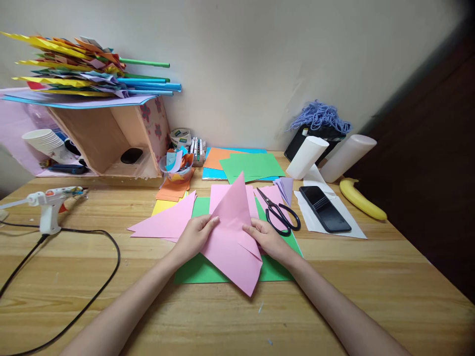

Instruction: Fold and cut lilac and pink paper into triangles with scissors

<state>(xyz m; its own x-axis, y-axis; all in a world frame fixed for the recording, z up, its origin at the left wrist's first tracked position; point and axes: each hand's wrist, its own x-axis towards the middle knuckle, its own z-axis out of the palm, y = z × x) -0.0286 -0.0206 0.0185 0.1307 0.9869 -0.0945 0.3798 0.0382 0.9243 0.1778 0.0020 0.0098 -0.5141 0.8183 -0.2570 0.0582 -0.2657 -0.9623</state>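
Note:
Between my two hands is a sheet of pink paper (230, 242), with a pointed top and a slit or fold edge low on its right. My left hand (195, 234) pinches its left side, thumb on top. On the right side, my right hand (267, 238) grips it with the thumb in front; the fingers behind the paper are hidden. Under it lies a green sheet (218, 274). More pink paper pieces (166, 217) rest at the left, and black-handled scissors (280, 212) lie open on pink paper just beyond my right hand.
A white glue gun (50, 207) with a looping black cord (118, 247) stands at left. A phone (324, 208), a banana (361, 199) and white rolls (307, 157) are at right. Behind are green sheets (256, 165), a bowl of paper scraps (177, 165) and a pink box (154, 133).

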